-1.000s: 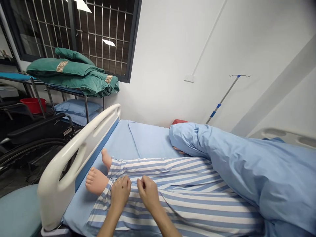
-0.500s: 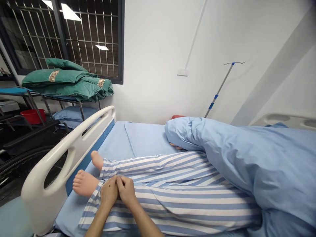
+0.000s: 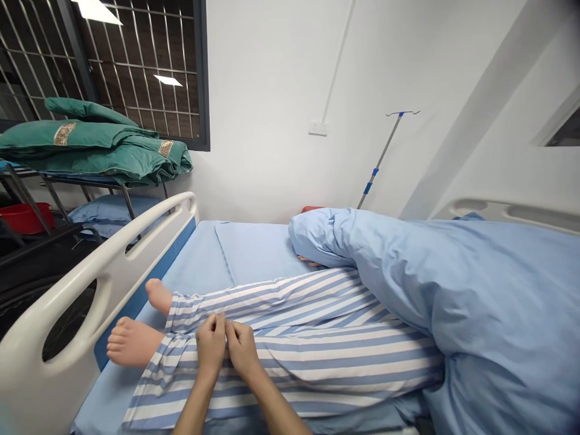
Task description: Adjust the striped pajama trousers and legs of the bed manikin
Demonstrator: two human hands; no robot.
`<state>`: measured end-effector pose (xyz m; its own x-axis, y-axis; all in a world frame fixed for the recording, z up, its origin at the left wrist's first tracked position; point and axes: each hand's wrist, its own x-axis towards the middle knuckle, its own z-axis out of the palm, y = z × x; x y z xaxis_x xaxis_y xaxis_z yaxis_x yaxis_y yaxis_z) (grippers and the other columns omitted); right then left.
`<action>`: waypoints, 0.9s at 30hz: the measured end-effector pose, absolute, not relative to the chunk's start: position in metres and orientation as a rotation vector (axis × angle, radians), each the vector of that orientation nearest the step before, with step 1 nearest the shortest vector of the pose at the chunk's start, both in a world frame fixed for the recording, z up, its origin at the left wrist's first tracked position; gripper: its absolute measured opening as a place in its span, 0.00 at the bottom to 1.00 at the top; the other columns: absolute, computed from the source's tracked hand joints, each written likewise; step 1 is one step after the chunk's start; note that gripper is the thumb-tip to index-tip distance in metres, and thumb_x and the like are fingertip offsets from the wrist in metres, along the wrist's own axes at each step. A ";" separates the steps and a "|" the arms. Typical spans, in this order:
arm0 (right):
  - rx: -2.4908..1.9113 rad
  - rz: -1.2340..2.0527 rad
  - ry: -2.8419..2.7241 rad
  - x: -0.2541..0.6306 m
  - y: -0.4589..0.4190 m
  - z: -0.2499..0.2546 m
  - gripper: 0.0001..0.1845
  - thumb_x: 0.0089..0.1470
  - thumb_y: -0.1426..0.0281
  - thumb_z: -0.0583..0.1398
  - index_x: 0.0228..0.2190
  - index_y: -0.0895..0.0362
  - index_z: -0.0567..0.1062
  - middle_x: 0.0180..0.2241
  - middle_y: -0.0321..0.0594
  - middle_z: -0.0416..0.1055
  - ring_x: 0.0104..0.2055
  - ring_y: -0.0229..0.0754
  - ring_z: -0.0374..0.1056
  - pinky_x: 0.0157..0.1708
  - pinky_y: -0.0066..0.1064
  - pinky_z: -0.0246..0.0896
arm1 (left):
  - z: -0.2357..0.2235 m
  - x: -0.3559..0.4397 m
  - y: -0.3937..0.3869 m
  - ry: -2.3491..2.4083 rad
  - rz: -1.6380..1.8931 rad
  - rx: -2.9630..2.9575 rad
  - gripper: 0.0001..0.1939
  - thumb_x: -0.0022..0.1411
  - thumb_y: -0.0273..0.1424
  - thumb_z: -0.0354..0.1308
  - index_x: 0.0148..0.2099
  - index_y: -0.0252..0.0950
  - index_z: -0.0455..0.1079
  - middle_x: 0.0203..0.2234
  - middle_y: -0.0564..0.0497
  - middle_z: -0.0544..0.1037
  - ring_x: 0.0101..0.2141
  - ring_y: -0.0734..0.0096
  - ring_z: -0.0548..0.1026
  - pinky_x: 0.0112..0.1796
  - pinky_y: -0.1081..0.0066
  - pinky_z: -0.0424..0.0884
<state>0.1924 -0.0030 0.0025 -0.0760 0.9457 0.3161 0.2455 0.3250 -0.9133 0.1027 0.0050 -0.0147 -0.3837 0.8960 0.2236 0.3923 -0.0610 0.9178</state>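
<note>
My left hand (image 3: 211, 345) and my right hand (image 3: 243, 349) are side by side over the blue-and-white striped trousers (image 3: 344, 356), around the lower part of the near leg. Both are closed, fingers curled and knuckles nearly touching. Whatever is between the fingers, if anything, is hidden. The trousers are on a figure lying along the bed. Its smooth, doll-like near foot (image 3: 136, 343) and far foot (image 3: 158, 296) stick out bare at the left. A light blue quilt (image 3: 453, 272) covers the figure's upper part, with a few fingertips (image 3: 310, 261) showing under its edge.
A white footboard (image 3: 102, 272) closes the bed's left end, and a headboard (image 3: 489, 210) rises at the right. An IV pole (image 3: 383, 158) stands against the wall. Folded green bedding (image 3: 104, 148) lies on a rack behind a black wheelchair (image 3: 49, 260).
The view has turned to the right. Both closed hands have shifted along the leg, away from the feet, and a small gap shows between them. The trousers and quilt look the same.
</note>
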 end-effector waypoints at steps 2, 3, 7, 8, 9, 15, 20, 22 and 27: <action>-1.097 0.874 -1.512 0.202 -0.003 0.003 0.21 0.56 0.63 0.48 0.15 0.58 0.58 0.16 0.31 0.51 0.20 0.32 0.48 0.21 0.26 0.41 | -0.012 0.113 0.004 1.704 1.411 1.389 0.19 0.56 0.42 0.45 0.18 0.38 0.53 0.13 0.58 0.58 0.20 0.76 0.58 0.24 0.75 0.55; -1.094 0.870 -1.503 0.208 -0.003 0.004 0.21 0.56 0.62 0.48 0.15 0.58 0.57 0.16 0.31 0.51 0.21 0.32 0.48 0.21 0.26 0.42 | -0.011 0.119 0.004 1.695 1.388 1.399 0.19 0.56 0.42 0.46 0.19 0.38 0.54 0.14 0.58 0.58 0.20 0.76 0.57 0.24 0.75 0.55; -1.177 0.808 -1.540 0.234 -0.005 0.001 0.23 0.57 0.60 0.47 0.15 0.57 0.56 0.15 0.30 0.50 0.21 0.32 0.47 0.22 0.26 0.41 | -0.008 0.142 0.002 1.613 1.435 1.314 0.19 0.57 0.43 0.46 0.19 0.38 0.51 0.14 0.59 0.54 0.20 0.77 0.55 0.23 0.76 0.55; -1.192 0.803 -1.542 0.240 -0.006 0.000 0.23 0.58 0.60 0.47 0.15 0.57 0.56 0.15 0.31 0.51 0.21 0.32 0.48 0.22 0.26 0.41 | -0.008 0.147 0.001 1.560 1.443 1.328 0.19 0.57 0.43 0.45 0.20 0.38 0.51 0.14 0.59 0.54 0.20 0.77 0.55 0.24 0.76 0.55; -1.196 0.799 -1.539 0.246 -0.007 -0.002 0.23 0.58 0.60 0.47 0.15 0.57 0.57 0.16 0.31 0.52 0.21 0.32 0.48 0.22 0.26 0.42 | -0.009 0.152 0.001 1.518 1.430 1.369 0.19 0.57 0.43 0.45 0.20 0.38 0.51 0.14 0.58 0.55 0.20 0.77 0.55 0.24 0.75 0.55; -1.224 0.773 -1.504 0.276 -0.013 -0.005 0.24 0.58 0.58 0.47 0.15 0.57 0.56 0.15 0.30 0.49 0.21 0.31 0.47 0.21 0.26 0.42 | -0.008 0.177 0.000 1.532 1.396 1.405 0.21 0.57 0.44 0.47 0.19 0.38 0.50 0.14 0.59 0.52 0.20 0.78 0.54 0.23 0.75 0.54; -1.267 0.711 -1.391 0.312 -0.017 -0.005 0.24 0.58 0.58 0.47 0.16 0.57 0.56 0.16 0.30 0.51 0.20 0.32 0.48 0.21 0.26 0.44 | -0.003 0.212 -0.003 1.581 1.290 1.556 0.20 0.57 0.42 0.47 0.18 0.38 0.51 0.12 0.58 0.54 0.19 0.78 0.55 0.23 0.75 0.53; -1.318 0.636 -1.406 0.328 -0.021 -0.005 0.24 0.58 0.58 0.47 0.16 0.57 0.56 0.15 0.30 0.50 0.20 0.32 0.48 0.21 0.26 0.44 | -0.002 0.228 -0.003 1.592 1.301 1.545 0.21 0.57 0.42 0.47 0.18 0.38 0.49 0.12 0.59 0.53 0.19 0.78 0.54 0.23 0.75 0.53; -1.328 0.568 -1.466 0.363 -0.028 -0.003 0.23 0.59 0.60 0.46 0.17 0.57 0.57 0.16 0.31 0.52 0.20 0.32 0.49 0.22 0.26 0.45 | -0.002 0.265 -0.003 1.504 1.221 1.674 0.20 0.59 0.39 0.44 0.18 0.38 0.53 0.13 0.57 0.59 0.19 0.77 0.57 0.24 0.74 0.53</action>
<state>0.3628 -0.0281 -0.0028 0.1430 0.9190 0.3675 0.4312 0.2764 -0.8589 0.2650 -0.0028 -0.0019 -0.0508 0.9670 0.2498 0.4433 -0.2023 0.8732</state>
